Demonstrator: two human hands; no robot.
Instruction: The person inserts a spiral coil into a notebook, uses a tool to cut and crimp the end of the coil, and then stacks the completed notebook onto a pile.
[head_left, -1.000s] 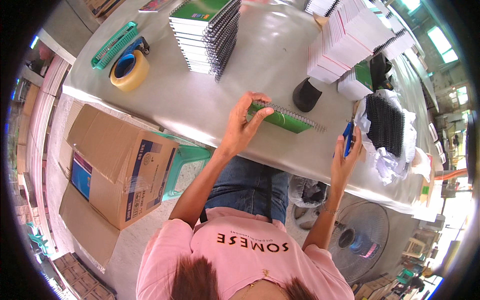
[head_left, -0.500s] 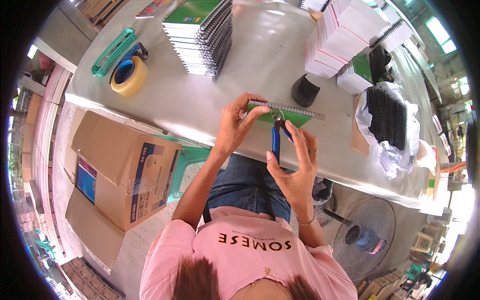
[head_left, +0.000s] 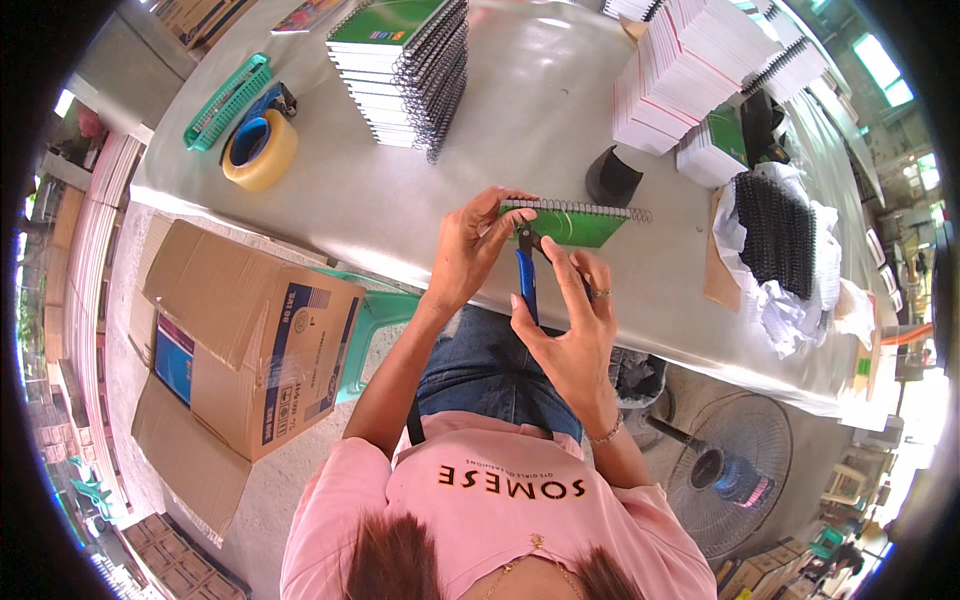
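Note:
A green-covered notebook [head_left: 583,229] with a dark wire spiral along its top edge is held just above the table's near side. My left hand [head_left: 470,245] pinches its left end between thumb and fingers. In my right hand [head_left: 570,315] are blue-handled pliers [head_left: 526,272], pointing away from me. Their jaws are at the spiral's left end, close to my left thumb tip; whether they grip the wire cannot be made out. The spiral's right end sticks out past the cover.
Beyond my hands stand a stack of spiral notebooks [head_left: 400,85], a black curved piece [head_left: 612,178] and white page stacks [head_left: 665,90]. Black spirals [head_left: 772,235] lie on white wrapping at right. Tape [head_left: 262,150] and a green basket [head_left: 228,102] lie left. An open carton [head_left: 250,350] stands beside the table.
The pliers have moved left along the spiral to its end by my left thumb, my right hand with them. The notebook has tilted, showing more green cover.

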